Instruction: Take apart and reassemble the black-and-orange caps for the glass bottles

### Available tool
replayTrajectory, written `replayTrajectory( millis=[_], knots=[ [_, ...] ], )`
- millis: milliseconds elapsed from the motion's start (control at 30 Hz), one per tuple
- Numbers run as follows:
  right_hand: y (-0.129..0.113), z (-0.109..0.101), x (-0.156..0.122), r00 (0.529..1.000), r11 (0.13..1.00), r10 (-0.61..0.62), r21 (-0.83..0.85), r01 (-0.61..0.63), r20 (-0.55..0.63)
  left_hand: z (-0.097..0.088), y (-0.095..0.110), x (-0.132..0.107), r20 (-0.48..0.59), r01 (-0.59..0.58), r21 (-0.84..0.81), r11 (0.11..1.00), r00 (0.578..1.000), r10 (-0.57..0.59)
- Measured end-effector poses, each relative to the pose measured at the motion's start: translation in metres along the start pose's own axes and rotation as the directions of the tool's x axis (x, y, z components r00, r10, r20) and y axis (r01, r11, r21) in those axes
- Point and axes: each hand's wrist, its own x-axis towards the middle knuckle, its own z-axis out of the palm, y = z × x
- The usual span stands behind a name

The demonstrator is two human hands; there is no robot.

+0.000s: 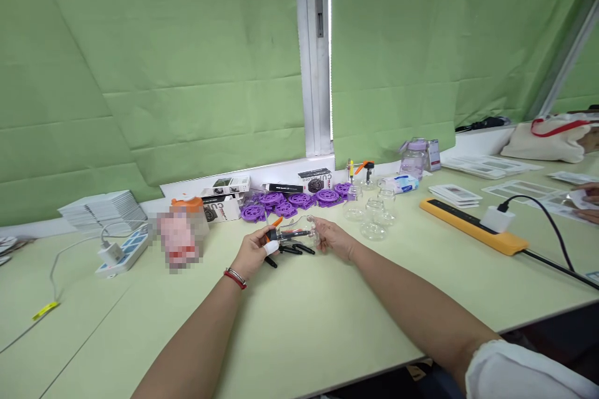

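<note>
My left hand (pixel 253 254), with a white wrap on one finger, is closed round a black fitting with an orange lever (pixel 272 235). From it a dark stem (pixel 296 234) points right, lying inside or against a clear, bottle-like piece (pixel 309 222). My right hand (pixel 334 239) grips that clear piece at its right end; the fingertips are partly hidden. Several black slim parts (pixel 291 250) lie on the table just below. Behind my hands is a pile of purple wheel-shaped parts (pixel 299 200). Clear rounded vessels (pixel 373 230) stand to the right.
A black fitting with an orange lever (pixel 369 168) stands at the back. Small printed boxes (pixel 223 207) and a blurred pink packet (pixel 176 237) are left. A white power strip (pixel 124 252) lies farther left, an orange one (pixel 468 224) right. Another person's hand (pixel 587 199) is at the right edge.
</note>
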Motion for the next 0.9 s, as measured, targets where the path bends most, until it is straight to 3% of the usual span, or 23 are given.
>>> replayTrajectory(
  millis=[367, 700, 900],
  knots=[
    [-0.011, -0.002, -0.008, 0.99, 0.997, -0.083, 0.01, 0.082, 0.115, -0.005, -0.001, 0.003, -0.017, -0.003, -0.007, 1.0, 1.0, 0.002],
    [0.004, 0.003, 0.007, 0.993, 0.994, 0.114, -0.005, -0.114, 0.007, -0.002, 0.0, 0.001, 0.004, -0.037, 0.048, 0.998, 0.999, 0.037],
    [-0.012, 0.0, -0.003, 0.992, 0.991, -0.026, 0.136, 0.009, 0.121, -0.008, -0.004, 0.004, -0.016, -0.045, 0.017, 0.999, 0.999, 0.045]
  ],
)
